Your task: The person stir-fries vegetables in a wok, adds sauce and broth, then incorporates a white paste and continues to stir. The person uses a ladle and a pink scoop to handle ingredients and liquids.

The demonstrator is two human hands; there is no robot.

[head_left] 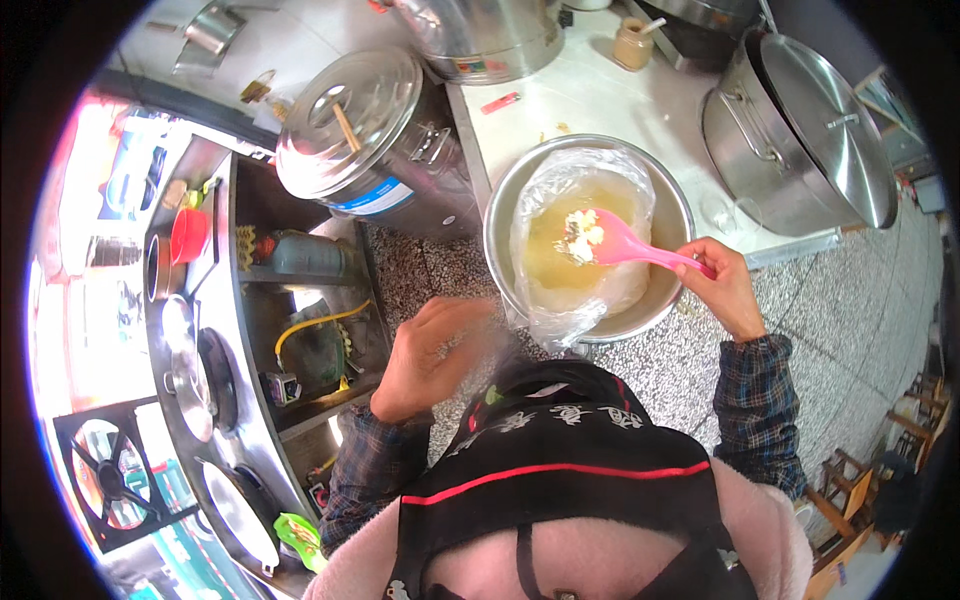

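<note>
Now the pink spoon [628, 247], in the right hand [727, 287], points left into the bag [578, 240].

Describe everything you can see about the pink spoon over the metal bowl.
The pink spoon looks like smooth plastic, with a broad scoop and a long, flat handle. It lies nearly level, scoop to the left, carrying pale yellowish-white lumps. The right hand grips the handle's end in its fingers. The scoop sits inside a clear plastic bag of yellowish liquid that lines a round steel bowl on the white counter.
</note>
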